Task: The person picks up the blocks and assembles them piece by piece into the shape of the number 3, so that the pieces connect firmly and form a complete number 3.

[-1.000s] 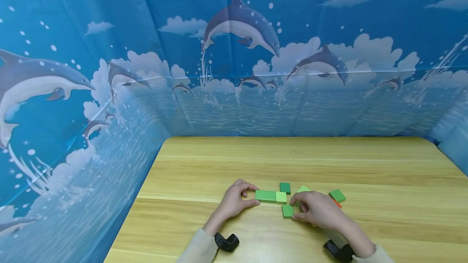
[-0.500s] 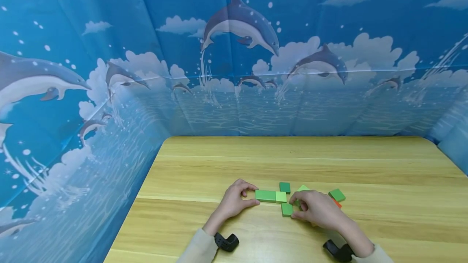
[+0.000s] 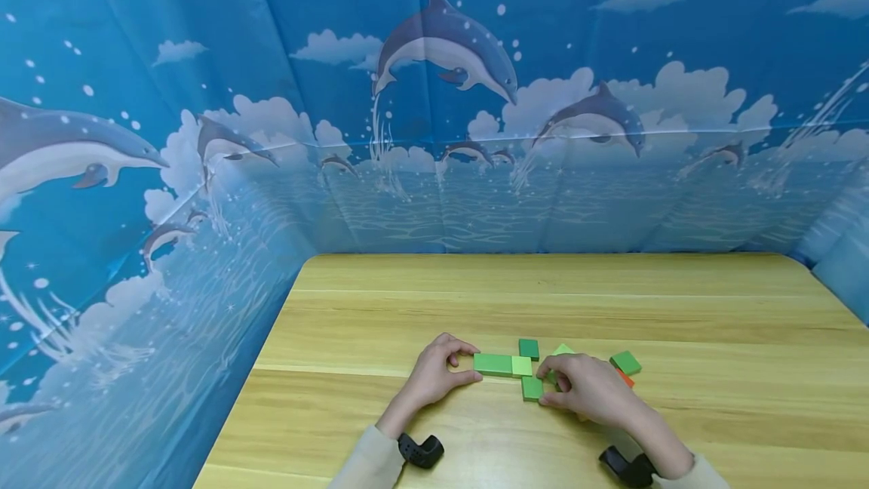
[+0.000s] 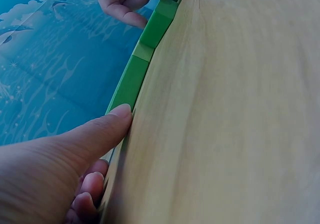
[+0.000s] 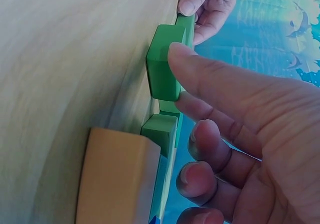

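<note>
So your left hand (image 3: 434, 370) pinches the long green wooden-looking block (image 3: 492, 364) at its left end, probably to steady it, while your right pinches the green square block (image 3: 532, 389) near-right of it, likely for lining up.

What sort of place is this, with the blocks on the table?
Possibly a play corner or a screened recording setup; I can't tell which. A dolphin-print backdrop hangs behind and beside a wood-grain table with green blocks on it.
</note>
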Motion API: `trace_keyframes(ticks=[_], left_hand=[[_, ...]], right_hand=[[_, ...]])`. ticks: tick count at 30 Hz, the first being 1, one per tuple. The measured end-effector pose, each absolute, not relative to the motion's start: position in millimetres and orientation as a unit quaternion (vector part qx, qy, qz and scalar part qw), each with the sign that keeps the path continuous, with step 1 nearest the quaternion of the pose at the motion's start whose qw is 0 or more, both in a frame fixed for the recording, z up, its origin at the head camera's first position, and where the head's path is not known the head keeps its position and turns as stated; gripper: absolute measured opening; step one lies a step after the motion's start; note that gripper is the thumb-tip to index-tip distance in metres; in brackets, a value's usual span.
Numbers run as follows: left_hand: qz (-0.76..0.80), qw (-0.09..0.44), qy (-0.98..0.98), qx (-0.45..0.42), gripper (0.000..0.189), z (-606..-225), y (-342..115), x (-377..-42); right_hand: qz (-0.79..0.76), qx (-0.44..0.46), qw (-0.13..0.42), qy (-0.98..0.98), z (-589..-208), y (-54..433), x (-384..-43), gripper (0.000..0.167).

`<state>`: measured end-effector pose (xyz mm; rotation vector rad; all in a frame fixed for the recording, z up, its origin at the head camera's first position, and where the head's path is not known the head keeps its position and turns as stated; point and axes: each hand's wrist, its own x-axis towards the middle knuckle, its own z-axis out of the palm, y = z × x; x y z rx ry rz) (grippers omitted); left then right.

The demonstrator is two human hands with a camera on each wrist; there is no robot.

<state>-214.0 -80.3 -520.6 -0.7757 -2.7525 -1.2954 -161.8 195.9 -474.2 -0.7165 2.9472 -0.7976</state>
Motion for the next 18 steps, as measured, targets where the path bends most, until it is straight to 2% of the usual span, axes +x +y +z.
trace_keyframes(ticks=[18], left_hand=[[-0.411,-0.002,-0.879,-0.243,0.035,-521.8,-80.1,-214.1]], right_hand=[[-0.255,-0.234,-0.002,0.938,-473.9,196.1,-161.2,0.028]])
